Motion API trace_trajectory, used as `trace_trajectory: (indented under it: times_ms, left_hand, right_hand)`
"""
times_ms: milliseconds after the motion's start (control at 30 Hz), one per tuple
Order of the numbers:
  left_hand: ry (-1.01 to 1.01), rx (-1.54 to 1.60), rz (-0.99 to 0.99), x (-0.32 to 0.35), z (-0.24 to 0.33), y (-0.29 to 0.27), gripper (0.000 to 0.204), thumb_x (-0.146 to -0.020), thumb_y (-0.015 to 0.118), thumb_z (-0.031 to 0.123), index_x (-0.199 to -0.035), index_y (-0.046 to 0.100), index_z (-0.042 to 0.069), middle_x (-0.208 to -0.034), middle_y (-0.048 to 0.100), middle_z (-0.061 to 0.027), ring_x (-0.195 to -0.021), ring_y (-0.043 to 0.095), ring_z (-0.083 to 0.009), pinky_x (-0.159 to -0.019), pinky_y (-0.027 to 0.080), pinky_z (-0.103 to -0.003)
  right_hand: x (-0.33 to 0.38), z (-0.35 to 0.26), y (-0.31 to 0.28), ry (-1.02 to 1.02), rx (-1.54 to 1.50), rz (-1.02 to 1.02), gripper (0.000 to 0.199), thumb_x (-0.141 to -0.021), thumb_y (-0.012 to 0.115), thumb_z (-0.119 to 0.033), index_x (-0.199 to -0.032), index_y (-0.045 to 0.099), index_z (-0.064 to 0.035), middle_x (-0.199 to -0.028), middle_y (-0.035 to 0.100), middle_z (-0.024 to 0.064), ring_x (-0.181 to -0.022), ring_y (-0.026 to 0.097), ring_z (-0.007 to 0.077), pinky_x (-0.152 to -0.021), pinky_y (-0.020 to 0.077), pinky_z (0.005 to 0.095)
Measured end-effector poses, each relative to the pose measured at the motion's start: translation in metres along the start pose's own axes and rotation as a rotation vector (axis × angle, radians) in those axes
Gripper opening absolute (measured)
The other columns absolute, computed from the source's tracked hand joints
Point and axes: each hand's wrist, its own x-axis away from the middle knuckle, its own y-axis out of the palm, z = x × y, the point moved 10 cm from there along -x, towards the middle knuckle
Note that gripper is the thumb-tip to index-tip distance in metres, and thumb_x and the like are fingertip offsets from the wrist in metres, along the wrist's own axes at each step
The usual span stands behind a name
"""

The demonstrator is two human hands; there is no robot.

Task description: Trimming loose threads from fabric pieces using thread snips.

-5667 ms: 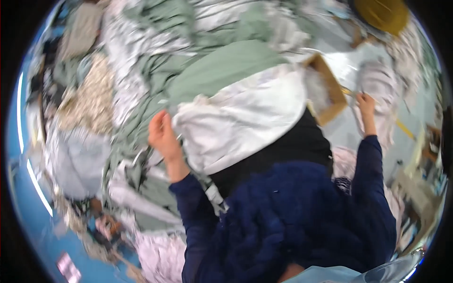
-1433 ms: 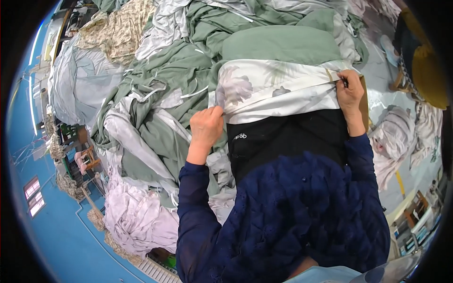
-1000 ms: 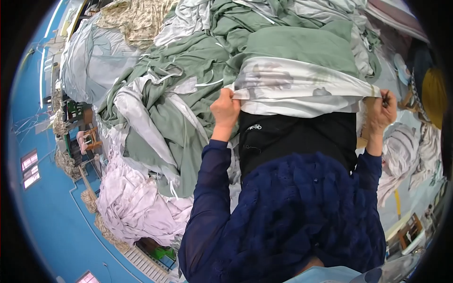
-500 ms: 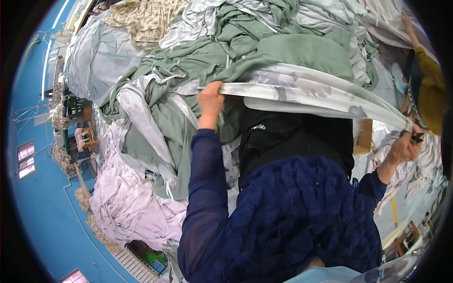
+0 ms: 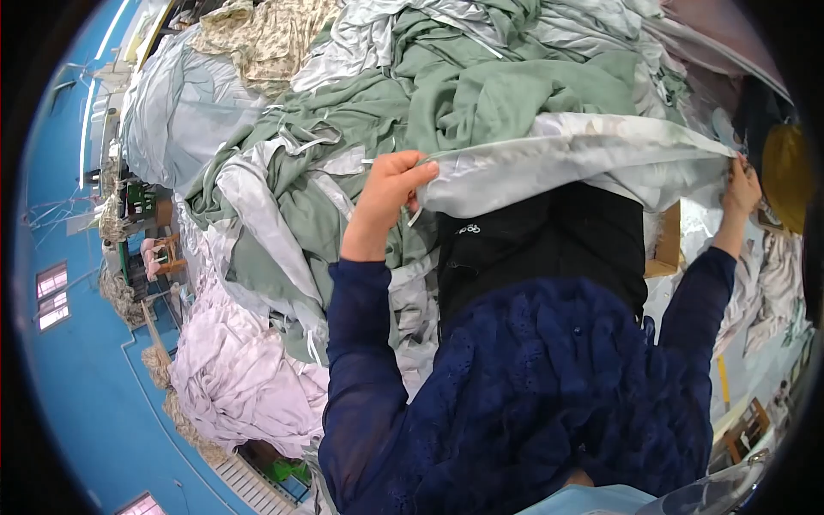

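A long band of white and grey patterned fabric (image 5: 532,167) stretches across in front of my waist, its edge turned over. My left hand (image 5: 386,197) pinches its left end between thumb and fingers. At the far right my right hand (image 5: 740,190) grips the other end, fingers closed on the edge. I cannot make out any tool in it. Behind the band, and seemingly continuous with it, lies bunched green fabric (image 5: 489,99). More green cloth with white strips (image 5: 266,215) hangs in folds left of my left hand.
Pale pink fabric (image 5: 249,369) is heaped at lower left. Light blue cloth (image 5: 184,112) and a floral beige piece (image 5: 266,39) lie farther back. A cardboard box (image 5: 663,240) stands right of my lap. Another person's mustard sleeve (image 5: 785,176) shows at the right edge.
My right hand has moved up and away; the small dark tool seen in it before no longer shows. My left hand has shifted slightly right. The band has turned and hangs broader.
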Motion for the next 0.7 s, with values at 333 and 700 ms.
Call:
trace_trajectory:
  times_ms: [333,700]
  left_hand:
    - [-0.136,0.209,-0.016,-0.041,-0.042,-0.001,0.02,-0.09,0.067,0.021,-0.077,0.065,0.006,-0.063,0.057,0.0045,-0.047,0.05,-0.0039,-0.043,0.041,-0.02]
    - [-0.152,0.266,-0.267,-0.042,-0.009,0.054,0.022,-0.09,0.052,0.01,-0.099,0.068,-0.002,-0.076,0.068,-0.0052,-0.054,0.063,-0.013,-0.054,0.048,-0.023]
  right_hand:
    - [0.053,-0.01,0.068,-0.112,0.624,0.027,0.027,-0.088,0.07,-0.022,-0.105,0.073,-0.0019,-0.09,0.071,0.0051,-0.081,0.062,0.01,-0.074,0.0484,0.0262]
    - [0.352,-0.261,0.33,-0.215,-0.327,-1.062,0.042,-0.089,0.064,-0.002,-0.131,0.057,-0.0053,-0.119,0.06,0.0029,-0.076,0.054,0.0034,-0.062,0.0432,0.0198]
